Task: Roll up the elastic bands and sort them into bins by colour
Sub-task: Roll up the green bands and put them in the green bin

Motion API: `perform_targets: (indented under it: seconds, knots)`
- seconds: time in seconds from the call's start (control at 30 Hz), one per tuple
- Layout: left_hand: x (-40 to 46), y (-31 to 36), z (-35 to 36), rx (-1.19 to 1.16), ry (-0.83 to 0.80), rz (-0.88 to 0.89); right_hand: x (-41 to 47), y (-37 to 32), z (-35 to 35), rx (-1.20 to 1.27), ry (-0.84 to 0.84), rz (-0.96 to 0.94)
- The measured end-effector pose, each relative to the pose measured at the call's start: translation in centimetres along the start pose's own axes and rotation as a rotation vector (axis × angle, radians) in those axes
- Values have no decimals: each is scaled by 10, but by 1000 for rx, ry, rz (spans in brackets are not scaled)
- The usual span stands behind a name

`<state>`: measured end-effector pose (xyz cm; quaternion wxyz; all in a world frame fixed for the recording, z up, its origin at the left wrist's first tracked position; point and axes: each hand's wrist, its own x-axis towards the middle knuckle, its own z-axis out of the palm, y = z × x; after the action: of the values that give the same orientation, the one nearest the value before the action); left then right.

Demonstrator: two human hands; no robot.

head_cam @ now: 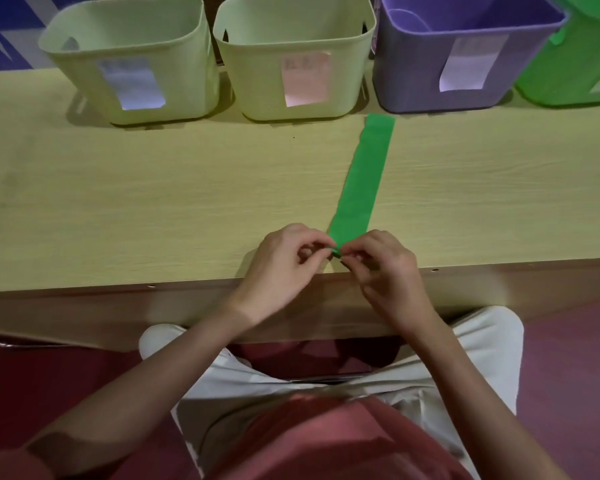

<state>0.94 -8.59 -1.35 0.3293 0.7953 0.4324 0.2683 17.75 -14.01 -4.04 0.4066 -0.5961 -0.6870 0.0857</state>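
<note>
A green elastic band (362, 178) lies flat on the wooden table (153, 202), stretching from the near edge toward the bins. Its near end is curled into a small tight roll between my fingertips. My left hand (284, 265) pinches the left side of that roll and my right hand (385, 268) pinches the right side. At the back stand two pale green bins (129, 53) (291, 53), a purple bin (465, 60) and a bright green bin (582, 64), each with a paper label on its front.
The four bins stand in a row along the table's far edge. The table's front edge runs just under my wrists, with my lap and a dark red floor below it.
</note>
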Motion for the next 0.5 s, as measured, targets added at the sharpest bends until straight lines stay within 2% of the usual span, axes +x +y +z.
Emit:
perform_targets:
  seconds: [0.07, 0.13, 0.3, 0.5]
  knots:
    - [-3, -6, -2, 234, 32, 222, -3, 1, 0, -15, -24, -22]
    - [-3, -14, -1, 307, 10, 335, -7, 1, 1, -19, -42, -22]
    - [1, -22, 7, 260, 19, 396, -13, 1, 5, -32, 2, 4]
    - [5, -26, 7, 243, 25, 411, -24, 4, 8, -184, 116, 3]
